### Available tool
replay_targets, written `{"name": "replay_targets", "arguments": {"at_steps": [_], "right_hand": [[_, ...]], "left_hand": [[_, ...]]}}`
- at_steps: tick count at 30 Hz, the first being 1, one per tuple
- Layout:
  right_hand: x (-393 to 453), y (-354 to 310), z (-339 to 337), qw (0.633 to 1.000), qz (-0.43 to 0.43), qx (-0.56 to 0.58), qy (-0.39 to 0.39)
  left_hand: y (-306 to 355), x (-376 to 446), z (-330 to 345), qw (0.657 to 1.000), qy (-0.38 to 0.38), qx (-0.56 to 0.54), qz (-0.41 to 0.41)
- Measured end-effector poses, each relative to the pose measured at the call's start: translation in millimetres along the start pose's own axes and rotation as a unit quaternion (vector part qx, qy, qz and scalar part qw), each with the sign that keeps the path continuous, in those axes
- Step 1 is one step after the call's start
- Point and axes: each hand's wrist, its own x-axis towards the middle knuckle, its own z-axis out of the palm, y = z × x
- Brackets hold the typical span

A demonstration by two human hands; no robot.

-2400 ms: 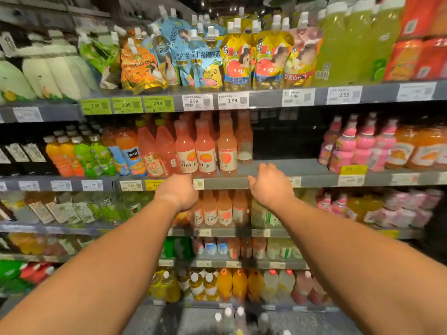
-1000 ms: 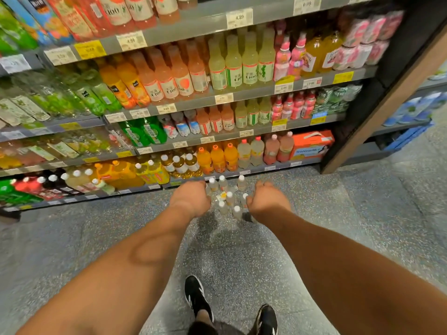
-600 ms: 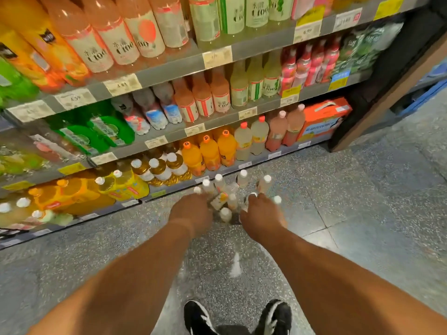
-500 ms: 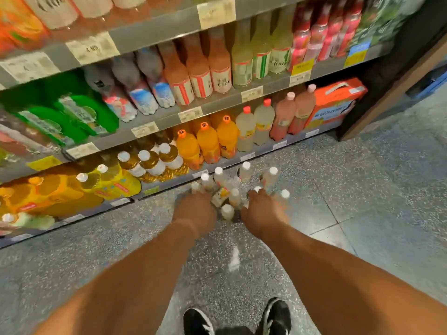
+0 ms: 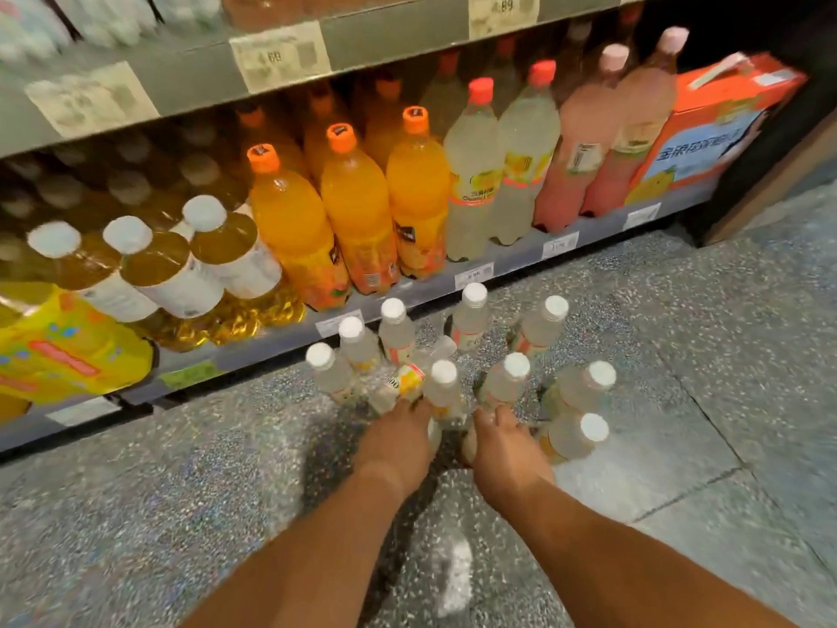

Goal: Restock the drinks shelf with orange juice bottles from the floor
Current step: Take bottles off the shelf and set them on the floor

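Several small bottles point(image 5: 543, 326) with white caps and pale juice stand in a cluster on the floor in front of the bottom shelf point(image 5: 407, 305). One bottle point(image 5: 403, 383) lies on its side among them. My left hand point(image 5: 394, 441) reaches down at the near edge of the cluster, and its fingers curl around the lower body of a standing bottle point(image 5: 444, 387). My right hand point(image 5: 505, 451) curls the same way around the neighbouring bottle point(image 5: 505, 383). The fingertips of both hands are hidden. Large orange juice bottles point(image 5: 358, 206) stand on the bottom shelf.
On the bottom shelf, white-capped amber bottles point(image 5: 167, 269) and a yellow pack point(image 5: 59, 346) stand left of the orange ones. Pale and pink bottles point(image 5: 584, 142) and an orange carton point(image 5: 720, 124) are to the right. Speckled grey floor point(image 5: 724, 355) spreads right and towards me.
The view has dropped from the upper shelves to the floor. Both hands came down from the shelf edge and reached the near bottles of the floor cluster.
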Motion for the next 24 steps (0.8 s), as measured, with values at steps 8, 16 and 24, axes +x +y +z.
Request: {"name": "replay_targets", "arguments": {"at_steps": [8, 16, 24], "right_hand": [[-5.7, -13.8, -50.8, 1.000, -0.021, 0.014, -0.011], [-106.7, -56.9, -203.8, 0.999, -0.032, 0.003, 0.004], [-260.6, -111.9, -442.9, 0.998, -0.024, 0.021, 0.050]], "left_hand": [[1.2, -7.1, -40.1, 1.000, 0.015, 0.002, -0.006], [31.4, -109.4, -196.5, 1.000, 0.006, -0.014, -0.025], [104.5, -263.9, -441.1, 0.995, 0.065, -0.034, -0.066]]}}
